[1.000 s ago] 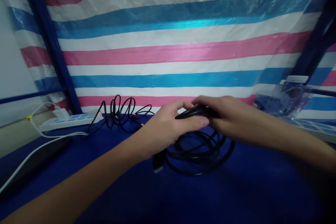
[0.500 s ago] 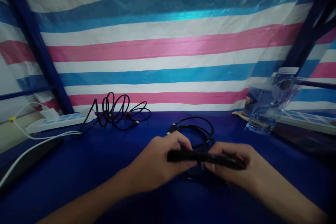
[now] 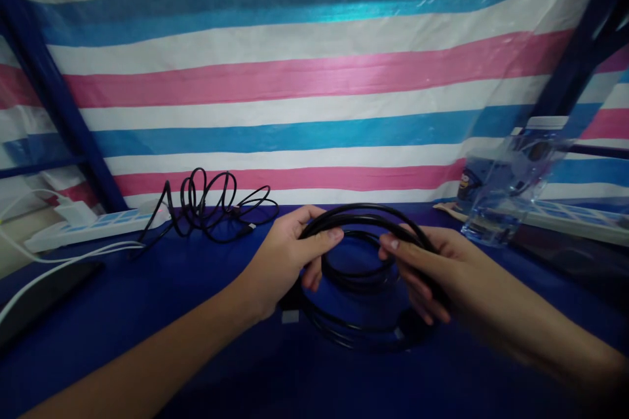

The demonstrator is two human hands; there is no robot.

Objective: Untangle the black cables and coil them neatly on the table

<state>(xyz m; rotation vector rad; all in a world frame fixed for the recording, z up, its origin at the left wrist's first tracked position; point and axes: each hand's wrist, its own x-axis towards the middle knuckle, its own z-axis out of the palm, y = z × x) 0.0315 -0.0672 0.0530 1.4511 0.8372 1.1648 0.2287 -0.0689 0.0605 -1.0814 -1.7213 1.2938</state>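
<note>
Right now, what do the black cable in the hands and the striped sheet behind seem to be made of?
The black cable looks plastic or rubber sheathed, smooth, glossy, bending in loose loops between left hand and right hand. The striped sheet is probably woven plastic tarpaulin: shiny, crinkled, glare-streaked.

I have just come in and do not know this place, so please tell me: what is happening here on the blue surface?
A person is handling a black cable coil with both bare hands. The left hand grips its left side and the right hand its right side, with the lower loops resting on the blue surface. A second, tangled black cable lies at the back left beside a white power strip. A clear bottle stands at the right.
</note>
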